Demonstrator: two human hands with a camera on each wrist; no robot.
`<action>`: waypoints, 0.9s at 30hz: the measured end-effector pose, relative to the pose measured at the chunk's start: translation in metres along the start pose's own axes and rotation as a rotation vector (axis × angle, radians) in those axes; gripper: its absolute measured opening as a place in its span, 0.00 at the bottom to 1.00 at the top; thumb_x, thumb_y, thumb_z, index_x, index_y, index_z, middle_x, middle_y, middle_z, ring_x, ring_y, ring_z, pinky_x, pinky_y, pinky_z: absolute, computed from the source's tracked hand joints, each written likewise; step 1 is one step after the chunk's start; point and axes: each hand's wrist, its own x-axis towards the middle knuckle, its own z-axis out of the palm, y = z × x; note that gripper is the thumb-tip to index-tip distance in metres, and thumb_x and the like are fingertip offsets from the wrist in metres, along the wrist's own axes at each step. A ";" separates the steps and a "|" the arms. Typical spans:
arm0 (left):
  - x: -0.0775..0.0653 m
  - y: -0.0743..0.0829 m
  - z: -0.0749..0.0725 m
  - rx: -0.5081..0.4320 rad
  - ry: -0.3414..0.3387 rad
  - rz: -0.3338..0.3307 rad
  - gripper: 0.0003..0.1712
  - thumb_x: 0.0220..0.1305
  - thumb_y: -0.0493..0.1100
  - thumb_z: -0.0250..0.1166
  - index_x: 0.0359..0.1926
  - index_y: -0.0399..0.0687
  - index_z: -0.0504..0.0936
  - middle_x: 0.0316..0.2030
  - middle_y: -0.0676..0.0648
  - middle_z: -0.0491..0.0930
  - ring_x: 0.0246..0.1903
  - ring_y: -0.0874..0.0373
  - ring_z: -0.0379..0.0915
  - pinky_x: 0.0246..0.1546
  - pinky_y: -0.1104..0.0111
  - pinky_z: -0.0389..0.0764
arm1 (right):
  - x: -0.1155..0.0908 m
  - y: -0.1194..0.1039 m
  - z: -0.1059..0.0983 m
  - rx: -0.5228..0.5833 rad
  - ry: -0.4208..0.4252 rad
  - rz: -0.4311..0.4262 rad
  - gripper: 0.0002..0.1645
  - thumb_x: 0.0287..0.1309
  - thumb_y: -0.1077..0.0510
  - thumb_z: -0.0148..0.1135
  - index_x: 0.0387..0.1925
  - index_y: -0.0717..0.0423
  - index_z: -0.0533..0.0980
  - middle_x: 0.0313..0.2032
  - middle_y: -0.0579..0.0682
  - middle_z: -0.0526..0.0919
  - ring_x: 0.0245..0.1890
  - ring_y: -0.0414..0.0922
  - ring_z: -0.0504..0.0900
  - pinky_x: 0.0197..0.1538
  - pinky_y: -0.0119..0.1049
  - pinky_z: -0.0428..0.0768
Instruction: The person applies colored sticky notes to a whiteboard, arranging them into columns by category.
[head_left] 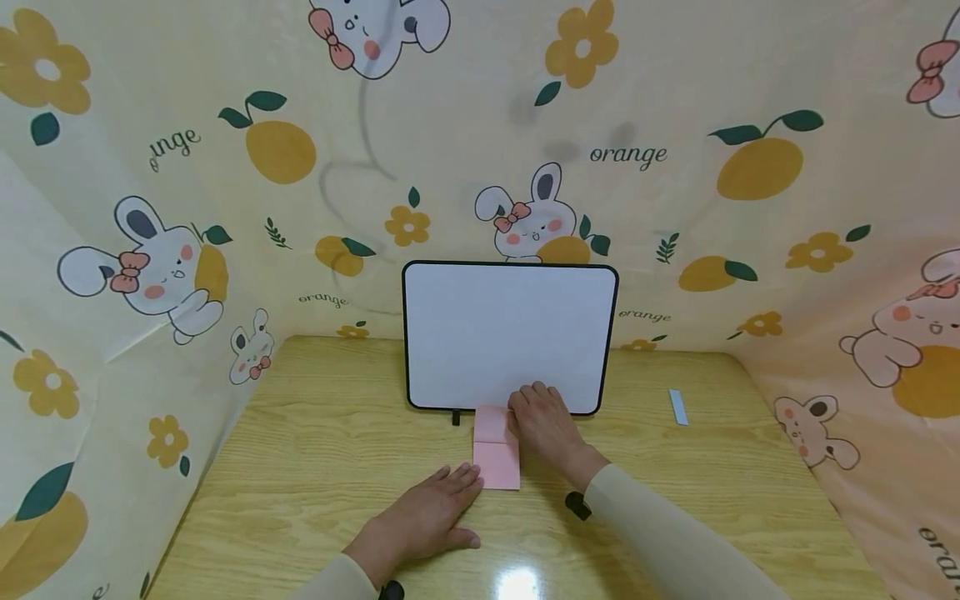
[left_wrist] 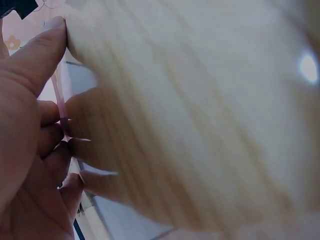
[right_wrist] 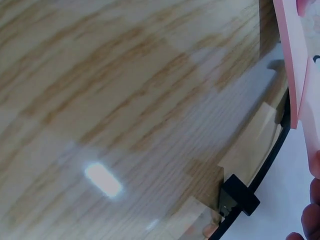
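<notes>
A pink sheet of paper [head_left: 498,469] lies on the table in front of the whiteboard, with a line across its middle where an upper flap meets the lower part. At its upper right edge my right hand [head_left: 546,423] pinches the flap with curled fingers. My left hand [head_left: 427,517] is spread palm down, its fingertips touching the paper's lower left edge and the thumb out to the side. The right wrist view catches pink paper layers [right_wrist: 292,65] standing apart at an angle, with fingertips beside them. In the left wrist view, the hand [left_wrist: 30,110] lies along the tabletop.
A white board [head_left: 510,333] with a black frame stands upright behind the paper, a small black foot [head_left: 456,418] under its lower edge. To the right, a pale blue strip [head_left: 678,407] lies on the wood-grain table [head_left: 315,433]. Patterned cloth [head_left: 465,117] walls the back and sides.
</notes>
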 end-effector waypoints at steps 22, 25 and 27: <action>0.000 0.002 -0.004 -0.051 -0.022 -0.008 0.48 0.74 0.69 0.57 0.81 0.46 0.63 0.82 0.46 0.58 0.82 0.52 0.52 0.81 0.54 0.60 | 0.008 0.007 -0.025 0.065 0.114 0.018 0.06 0.67 0.60 0.71 0.34 0.52 0.81 0.29 0.46 0.79 0.31 0.46 0.73 0.33 0.36 0.68; 0.000 0.002 -0.004 -0.053 -0.018 -0.013 0.48 0.74 0.69 0.58 0.81 0.46 0.63 0.82 0.46 0.58 0.82 0.52 0.52 0.81 0.55 0.60 | 0.011 0.007 -0.029 0.076 0.173 -0.002 0.05 0.66 0.60 0.72 0.34 0.52 0.82 0.30 0.46 0.81 0.32 0.47 0.74 0.33 0.37 0.70; 0.000 0.002 -0.003 -0.055 -0.016 -0.014 0.48 0.74 0.69 0.58 0.82 0.45 0.62 0.82 0.46 0.58 0.82 0.52 0.52 0.82 0.55 0.60 | 0.014 0.007 -0.032 0.080 0.217 -0.013 0.05 0.65 0.61 0.72 0.35 0.53 0.82 0.30 0.47 0.82 0.32 0.48 0.75 0.33 0.38 0.71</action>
